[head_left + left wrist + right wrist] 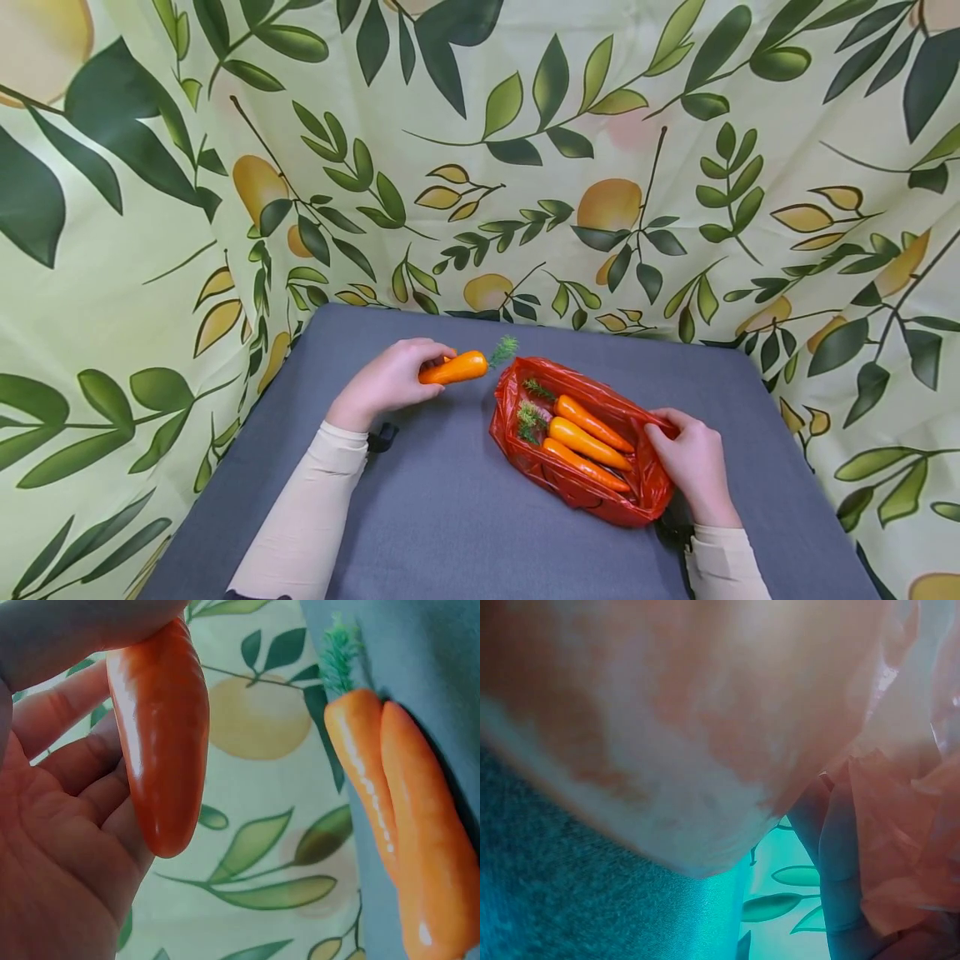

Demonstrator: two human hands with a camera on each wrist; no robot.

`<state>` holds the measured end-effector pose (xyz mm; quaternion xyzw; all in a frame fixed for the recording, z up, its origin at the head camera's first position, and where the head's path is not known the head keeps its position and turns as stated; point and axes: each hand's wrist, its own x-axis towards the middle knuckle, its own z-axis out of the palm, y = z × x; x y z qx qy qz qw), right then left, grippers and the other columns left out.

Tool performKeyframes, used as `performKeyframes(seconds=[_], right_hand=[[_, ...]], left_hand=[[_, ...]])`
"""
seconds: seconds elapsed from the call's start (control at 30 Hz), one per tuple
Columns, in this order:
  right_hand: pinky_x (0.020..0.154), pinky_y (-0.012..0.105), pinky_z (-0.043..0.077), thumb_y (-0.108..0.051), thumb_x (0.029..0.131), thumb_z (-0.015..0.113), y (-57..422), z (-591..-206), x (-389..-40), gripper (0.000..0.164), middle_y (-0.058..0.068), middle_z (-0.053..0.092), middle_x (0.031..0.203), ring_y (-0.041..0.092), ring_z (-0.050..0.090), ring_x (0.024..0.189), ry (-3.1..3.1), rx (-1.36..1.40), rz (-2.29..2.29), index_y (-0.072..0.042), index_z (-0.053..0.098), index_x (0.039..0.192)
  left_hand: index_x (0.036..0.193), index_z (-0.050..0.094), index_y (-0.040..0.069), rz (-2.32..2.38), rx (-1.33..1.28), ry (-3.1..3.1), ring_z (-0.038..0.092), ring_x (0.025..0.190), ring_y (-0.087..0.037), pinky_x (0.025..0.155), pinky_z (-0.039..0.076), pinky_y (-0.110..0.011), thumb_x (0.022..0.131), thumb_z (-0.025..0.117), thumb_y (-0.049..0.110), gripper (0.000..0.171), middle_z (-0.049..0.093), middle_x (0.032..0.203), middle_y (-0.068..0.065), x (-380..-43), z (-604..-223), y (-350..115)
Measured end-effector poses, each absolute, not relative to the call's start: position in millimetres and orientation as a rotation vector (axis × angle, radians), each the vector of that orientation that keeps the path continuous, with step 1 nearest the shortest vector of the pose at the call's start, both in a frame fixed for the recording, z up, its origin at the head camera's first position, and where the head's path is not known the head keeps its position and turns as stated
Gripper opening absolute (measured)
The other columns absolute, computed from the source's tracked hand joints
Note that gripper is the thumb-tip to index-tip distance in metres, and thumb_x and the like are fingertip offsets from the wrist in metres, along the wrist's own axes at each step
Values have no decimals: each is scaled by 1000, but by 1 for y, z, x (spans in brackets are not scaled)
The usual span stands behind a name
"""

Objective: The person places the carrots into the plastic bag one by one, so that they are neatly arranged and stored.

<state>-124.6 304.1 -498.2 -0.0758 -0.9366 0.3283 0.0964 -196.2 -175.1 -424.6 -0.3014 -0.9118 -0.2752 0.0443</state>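
My left hand [401,375] grips an orange carrot [455,367] between thumb and fingers, its green leafy top [501,351] pointing right toward the bag. In the left wrist view its smooth tip hangs beside the palm. Two more orange carrots [424,825] lie side by side on the grey surface there, mostly hidden behind the hand in the head view. My right hand [693,454] pinches the right rim of a red plastic bag [517,454], which is held wide at the mouth. Inside it rest three orange carrots [588,440], leafy tops to the left.
A grey cloth-covered table [427,517] lies under everything. Behind and at both sides hangs a pale curtain [465,233] printed with leaves and orange fruit. In the right wrist view the bag's blurred wall fills most of the picture.
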Motion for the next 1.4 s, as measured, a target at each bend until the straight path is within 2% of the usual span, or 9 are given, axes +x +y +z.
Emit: performKeyframes(seconds=[0.47,0.73,1.0,1.4], right_hand=[[57,25,56,-23,104,70,305,-497,-126,25,19,82,105,23,66,74,-2763,-217,960,-6,82,118],[57,24,56,-22,104,70,305,-495,-126,25,20,81,107,23,66,75,-2767,-222,968,-5,81,119],[59,24,57,-22,104,70,304,-493,-123,26,20,81,107,24,67,77,-2779,-227,971,-5,81,119],[60,23,57,-23,104,71,305,-496,-123,26,20,81,108,24,68,77,-2781,-234,962,-5,82,118]], left_hand=[[129,79,18,-790,-1057,-2738,62,94,-15,86,55,-34,89,88,10,42,73,110,4,-196,-407,-137],[133,78,18,-772,-1152,-2731,64,98,-13,91,58,-33,92,87,12,42,75,117,4,-197,-403,-113],[138,77,15,-714,-1281,-2718,69,111,-14,103,59,-34,95,83,11,43,76,128,2,-198,-400,-88],[139,76,17,-640,-1412,-2688,70,113,-14,105,57,-32,95,82,12,45,76,126,3,-199,-401,-56]])
